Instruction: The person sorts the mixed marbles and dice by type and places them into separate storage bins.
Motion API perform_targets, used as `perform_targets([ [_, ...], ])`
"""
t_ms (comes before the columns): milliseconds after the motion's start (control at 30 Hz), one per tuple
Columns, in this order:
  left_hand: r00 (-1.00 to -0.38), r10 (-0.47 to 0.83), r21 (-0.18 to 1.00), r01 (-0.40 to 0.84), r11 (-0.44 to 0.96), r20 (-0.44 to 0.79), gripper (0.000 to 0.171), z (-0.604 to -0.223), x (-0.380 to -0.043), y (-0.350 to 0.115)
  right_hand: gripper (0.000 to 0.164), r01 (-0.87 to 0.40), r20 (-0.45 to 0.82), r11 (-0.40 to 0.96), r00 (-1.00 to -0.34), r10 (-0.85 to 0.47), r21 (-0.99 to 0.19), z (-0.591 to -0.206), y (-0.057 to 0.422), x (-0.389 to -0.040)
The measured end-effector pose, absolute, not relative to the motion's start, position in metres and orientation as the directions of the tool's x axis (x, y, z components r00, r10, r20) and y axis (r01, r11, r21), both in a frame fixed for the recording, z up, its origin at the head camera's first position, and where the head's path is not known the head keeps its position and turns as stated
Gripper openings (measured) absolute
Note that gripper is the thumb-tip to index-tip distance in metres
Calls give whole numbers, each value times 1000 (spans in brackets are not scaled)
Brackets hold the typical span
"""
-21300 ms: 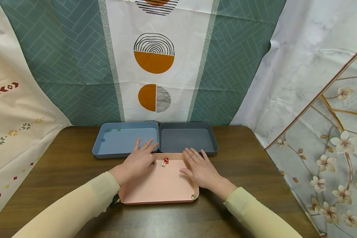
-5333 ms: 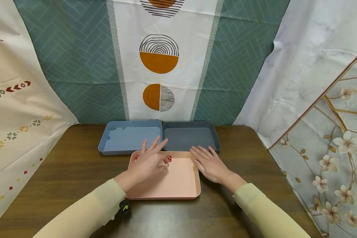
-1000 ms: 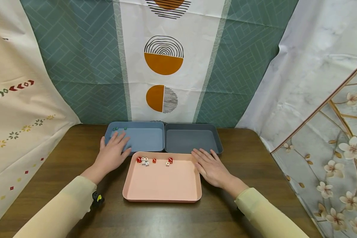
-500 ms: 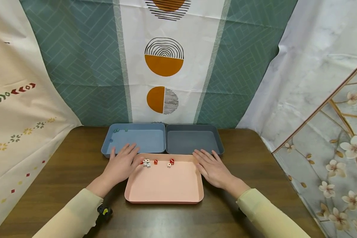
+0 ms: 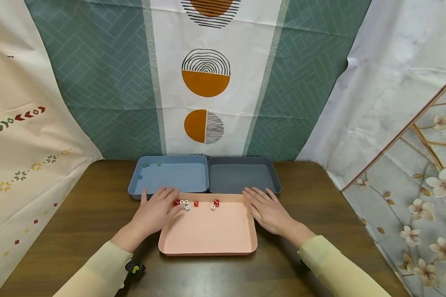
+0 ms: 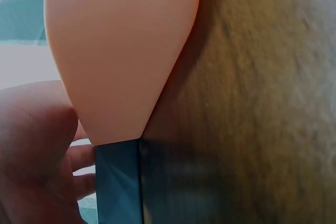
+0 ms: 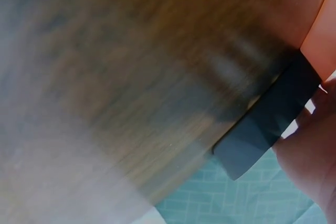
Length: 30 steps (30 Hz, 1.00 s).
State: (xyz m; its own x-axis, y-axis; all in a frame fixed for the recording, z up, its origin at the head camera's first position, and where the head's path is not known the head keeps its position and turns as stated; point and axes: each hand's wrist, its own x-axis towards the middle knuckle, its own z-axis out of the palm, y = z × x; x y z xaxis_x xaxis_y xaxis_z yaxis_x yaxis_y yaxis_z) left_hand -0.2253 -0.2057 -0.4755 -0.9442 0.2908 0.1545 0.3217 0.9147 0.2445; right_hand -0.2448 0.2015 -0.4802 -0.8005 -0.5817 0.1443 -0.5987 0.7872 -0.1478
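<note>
In the head view my left hand (image 5: 154, 214) lies over the left edge of the pink tray (image 5: 208, 239), fingers extended, thumb beside the dice. Small red and white dice sit along the tray's back wall: a red die (image 5: 196, 203) alone, a white die (image 5: 213, 207) beside a red die (image 5: 217, 203), and a cluster of white dice (image 5: 187, 208) with a red die (image 5: 176, 202) close to my left fingers. My right hand (image 5: 267, 212) rests flat at the tray's right edge, fingers straight. Neither hand holds anything. The wrist views show the tray's outer wall (image 6: 121, 51), not the dice.
Behind the pink tray stand a blue tray (image 5: 174, 175) with several small green dice (image 5: 146, 165) and a bluish die (image 5: 140, 177), and a dark grey tray (image 5: 245, 175). All are on a brown wooden table (image 5: 312, 206), with hanging cloths around it.
Over the last second my left hand moved from the blue tray right and nearer to the pink tray's edge. Since the oldest frame, the pink tray's front-right piece is gone; the right hand stays at that tray's right edge.
</note>
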Motion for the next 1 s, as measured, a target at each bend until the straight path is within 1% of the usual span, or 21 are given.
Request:
perform_targets([
  [167, -934, 305, 258, 346, 902, 185, 64, -478, -224, -208, 55, -612, 162, 780, -789, -592, -130, -481, 202, -245],
  [300, -925, 319, 266, 367, 891, 209, 61, -478, -223, -209, 53, -616, 192, 775, -785, -589, -143, -481, 202, -246],
  [500, -924, 323, 277, 372, 886, 205, 60, -477, -223, -210, 52, -613, 215, 776, -786, -579, -151, -481, 201, -246],
  [700, -922, 318, 272, 372, 888, 221, 60, -477, -222, -212, 50, -629, 251, 756, -772, -583, -181, -483, 198, -246],
  [867, -918, 338, 286, 388, 876, 208, 64, -483, -223, -212, 48, -636, 296, 752, -762, -576, -174, -483, 201, -244],
  [1000, -919, 352, 289, 390, 874, 177, 71, -483, -222, -215, 48, -628, 289, 757, -770, -569, -183, -482, 202, -243],
])
